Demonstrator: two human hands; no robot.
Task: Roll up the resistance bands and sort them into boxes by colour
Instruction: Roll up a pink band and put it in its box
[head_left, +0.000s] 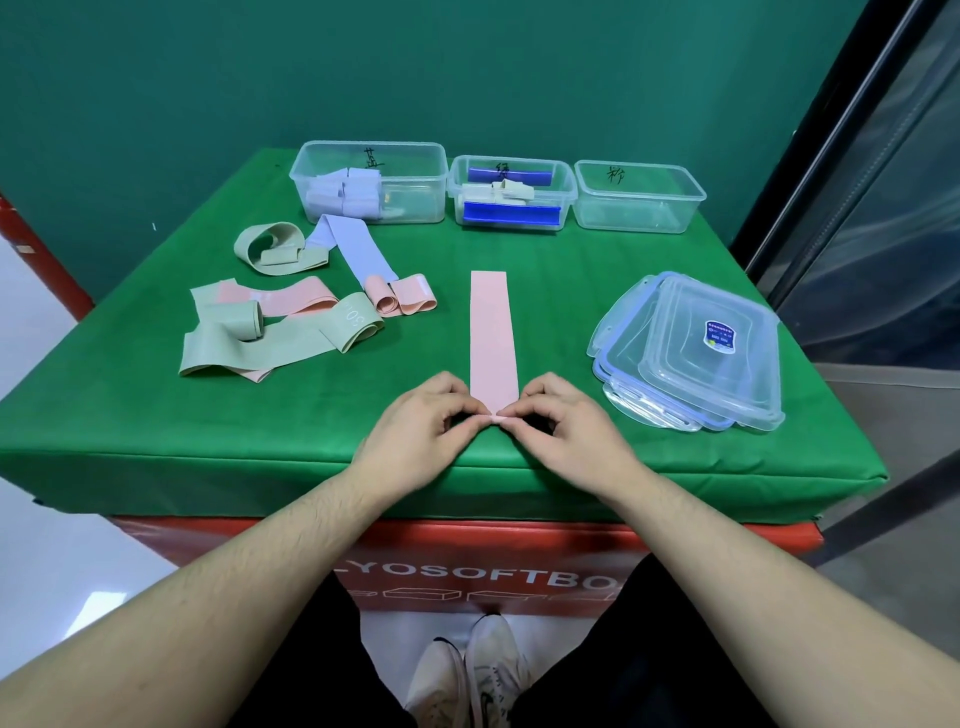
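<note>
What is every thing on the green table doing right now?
Pink band: flat, near end just starting to roll.
Left hand: pinches that end.
Right hand: pinches it too.
Left box: open, holds rolled lilac bands.
Middle box: open, holds rolled band.
Right box: open, empty.
Lids: stacked, off.
Loose bands: unrolled pile.

Tabletop (571, 291): green cover over a red base with white lettering. Flat band (491, 332): pink. Loose bands (283, 325) left of the flat band: sage green, pink, one lavender. Boxes (639, 197) beyond the flat band: clear; contents lavender, blue, pale green. Lids (696, 358) right of it: clear, blue-edged.
</note>
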